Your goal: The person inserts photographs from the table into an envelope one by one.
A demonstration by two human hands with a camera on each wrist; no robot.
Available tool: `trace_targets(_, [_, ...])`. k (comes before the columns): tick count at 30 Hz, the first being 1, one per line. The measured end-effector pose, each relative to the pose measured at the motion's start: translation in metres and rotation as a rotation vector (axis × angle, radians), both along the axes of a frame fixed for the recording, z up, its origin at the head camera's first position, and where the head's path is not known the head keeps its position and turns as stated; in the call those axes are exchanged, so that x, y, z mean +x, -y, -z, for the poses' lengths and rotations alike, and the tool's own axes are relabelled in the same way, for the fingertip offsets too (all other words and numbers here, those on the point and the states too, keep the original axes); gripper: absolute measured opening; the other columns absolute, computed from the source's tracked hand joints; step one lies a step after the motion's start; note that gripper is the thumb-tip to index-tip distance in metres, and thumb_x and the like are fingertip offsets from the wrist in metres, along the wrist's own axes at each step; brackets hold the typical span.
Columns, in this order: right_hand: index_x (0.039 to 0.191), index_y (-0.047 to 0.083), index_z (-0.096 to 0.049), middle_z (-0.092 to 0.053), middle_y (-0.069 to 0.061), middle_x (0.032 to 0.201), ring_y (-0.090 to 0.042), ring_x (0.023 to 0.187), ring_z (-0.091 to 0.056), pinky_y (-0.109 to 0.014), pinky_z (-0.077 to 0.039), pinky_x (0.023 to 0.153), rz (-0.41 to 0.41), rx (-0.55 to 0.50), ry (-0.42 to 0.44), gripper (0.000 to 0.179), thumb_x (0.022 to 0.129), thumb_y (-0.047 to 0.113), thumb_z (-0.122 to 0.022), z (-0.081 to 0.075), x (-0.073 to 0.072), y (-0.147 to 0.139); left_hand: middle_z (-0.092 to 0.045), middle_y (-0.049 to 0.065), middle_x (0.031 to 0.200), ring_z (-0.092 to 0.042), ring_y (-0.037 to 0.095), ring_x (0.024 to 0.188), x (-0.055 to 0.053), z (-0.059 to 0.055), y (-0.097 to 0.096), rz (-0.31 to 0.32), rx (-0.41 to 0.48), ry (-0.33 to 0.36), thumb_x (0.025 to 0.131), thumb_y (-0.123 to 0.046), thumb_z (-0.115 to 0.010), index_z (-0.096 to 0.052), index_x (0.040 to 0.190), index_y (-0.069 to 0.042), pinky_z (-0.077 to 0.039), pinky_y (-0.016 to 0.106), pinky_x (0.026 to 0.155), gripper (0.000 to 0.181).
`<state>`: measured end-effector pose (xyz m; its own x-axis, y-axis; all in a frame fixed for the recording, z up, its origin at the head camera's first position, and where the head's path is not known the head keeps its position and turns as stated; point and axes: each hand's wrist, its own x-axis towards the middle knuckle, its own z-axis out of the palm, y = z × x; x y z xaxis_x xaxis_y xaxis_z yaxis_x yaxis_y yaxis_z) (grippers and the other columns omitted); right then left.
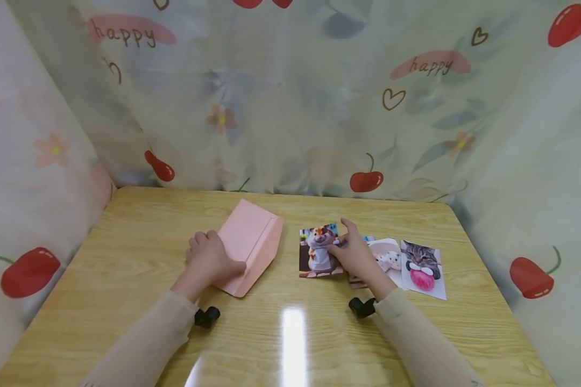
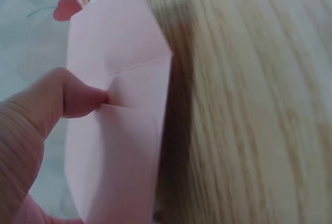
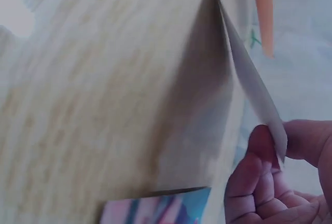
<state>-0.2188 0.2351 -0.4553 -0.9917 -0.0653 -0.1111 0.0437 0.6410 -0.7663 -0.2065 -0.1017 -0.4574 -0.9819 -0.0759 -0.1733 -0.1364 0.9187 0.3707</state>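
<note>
Grips a tilted pink envelope point(image 1: 247, 239) with the left hand point(image 1: 210, 262) over the wooden table point(image 1: 140, 258). Pinches a hamster card point(image 1: 317, 260) in the right hand point(image 1: 357, 253), between the envelope and some picture cards point(image 1: 390, 257), seemingly overlapping, though partly hidden by that hand. Has a cat card point(image 1: 422, 267) at their right.

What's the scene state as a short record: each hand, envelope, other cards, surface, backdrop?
left_hand: left hand grips pink envelope
envelope_state: flap open, on the side toward the right hand
right_hand: right hand pinches hamster card between thumb and fingers
held_card_state: tilted, at least partly raised
other_cards: cat card and spotted-animal card, beside the right hand; more partly hidden beneath it, count unclear
surface: wood-grain table
backdrop: cherry-print cloth
</note>
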Motion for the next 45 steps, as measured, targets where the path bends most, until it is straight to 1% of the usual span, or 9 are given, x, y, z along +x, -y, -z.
trace_targets(5, [0.151, 0.014, -0.024, -0.059, -0.013, 0.107, -0.021, 0.079, -0.064, -0.038, -0.051, 0.062, 0.075, -0.145, -0.02, 0.073, 0.092, 0.025, -0.066, -0.013, 0.0, -0.005, -0.039, 0.024, 0.109, -0.035, 0.038, 0.099, 0.006, -0.007, -0.007, 0.027, 0.013, -0.195, 0.059, -0.053, -0.077, -0.041, 0.117, 0.008, -0.034, 0.051, 0.083, 0.091])
trace_targets(8, [0.146, 0.01, -0.032, -0.059, -0.012, 0.106, -0.02, 0.084, -0.065, -0.042, -0.053, 0.069, 0.122, -0.224, -0.036, 0.066, 0.093, 0.028, -0.066, -0.022, 0.0, -0.007, -0.039, 0.024, 0.112, -0.035, 0.038, 0.1, 0.009, -0.011, -0.011, 0.032, 0.016, -0.279, 0.059, -0.051, -0.077, -0.041, 0.118, 0.007, -0.033, 0.051, 0.084, 0.09])
trace_targets(11, [0.133, 0.007, -0.044, -0.058, -0.01, 0.104, -0.015, 0.071, -0.059, -0.036, -0.052, 0.063, 0.174, -0.276, -0.066, 0.052, 0.093, 0.033, -0.065, -0.03, 0.002, -0.008, -0.039, 0.025, 0.112, -0.035, 0.038, 0.1, 0.01, -0.013, -0.015, 0.033, 0.006, -0.327, 0.059, -0.05, -0.077, -0.041, 0.118, 0.008, -0.032, 0.051, 0.085, 0.09])
trace_targets(15, [0.113, 0.008, -0.049, -0.056, -0.01, 0.096, -0.013, 0.053, -0.042, -0.028, -0.039, 0.044, 0.236, -0.353, -0.094, 0.038, 0.094, 0.038, -0.063, -0.039, 0.006, -0.005, -0.039, 0.025, 0.112, -0.035, 0.038, 0.1, 0.01, -0.012, -0.018, 0.04, -0.011, -0.351, 0.059, -0.049, -0.078, -0.04, 0.12, 0.009, -0.031, 0.051, 0.086, 0.091])
trace_targets(23, [0.102, 0.002, -0.05, -0.057, -0.011, 0.091, -0.019, 0.079, -0.061, -0.026, -0.05, 0.064, 0.205, -0.451, -0.179, 0.032, 0.094, 0.029, -0.064, -0.044, 0.009, 0.018, -0.04, 0.025, 0.114, -0.037, 0.039, 0.103, 0.013, -0.013, -0.027, 0.057, -0.005, -0.391, 0.058, -0.047, -0.078, -0.04, 0.124, 0.008, -0.031, 0.051, 0.086, 0.094])
trace_targets(28, [0.096, 0.003, -0.052, -0.058, -0.01, 0.088, -0.015, 0.064, -0.054, -0.024, -0.042, 0.053, 0.188, -0.402, -0.223, 0.031, 0.092, 0.03, -0.066, -0.035, 0.01, 0.03, -0.041, 0.024, 0.114, -0.037, 0.038, 0.103, 0.015, -0.014, -0.035, 0.046, 0.002, -0.415, 0.058, -0.047, -0.076, -0.041, 0.122, 0.006, -0.032, 0.05, 0.086, 0.091])
trace_targets(31, [0.093, 0.004, -0.053, -0.058, -0.01, 0.087, -0.017, 0.062, -0.049, -0.025, -0.04, 0.051, 0.185, -0.351, -0.256, 0.029, 0.09, 0.029, -0.068, -0.031, 0.012, 0.036, -0.041, 0.024, 0.116, -0.037, 0.038, 0.105, 0.016, -0.014, -0.037, 0.035, 0.008, -0.411, 0.058, -0.05, -0.076, -0.041, 0.123, 0.006, -0.032, 0.05, 0.087, 0.093])
trace_targets(38, [0.088, 0.004, -0.054, -0.057, -0.009, 0.082, -0.02, 0.068, -0.053, -0.028, -0.044, 0.053, 0.161, -0.285, -0.32, 0.023, 0.087, 0.02, -0.07, -0.03, 0.015, 0.051, -0.042, 0.024, 0.114, -0.038, 0.037, 0.103, 0.018, -0.013, -0.037, 0.033, 0.039, -0.435, 0.06, -0.055, -0.074, -0.043, 0.122, 0.007, -0.034, 0.05, 0.085, 0.093])
trace_targets(45, [0.086, 0.006, -0.052, -0.053, -0.008, 0.079, -0.02, 0.064, -0.049, -0.03, -0.042, 0.055, 0.134, -0.271, -0.322, 0.022, 0.086, 0.017, -0.07, -0.026, 0.018, 0.061, -0.042, 0.024, 0.116, -0.038, 0.036, 0.104, 0.021, -0.013, -0.036, 0.028, 0.072, -0.392, 0.063, -0.062, -0.072, -0.041, 0.125, 0.007, -0.035, 0.05, 0.088, 0.098])
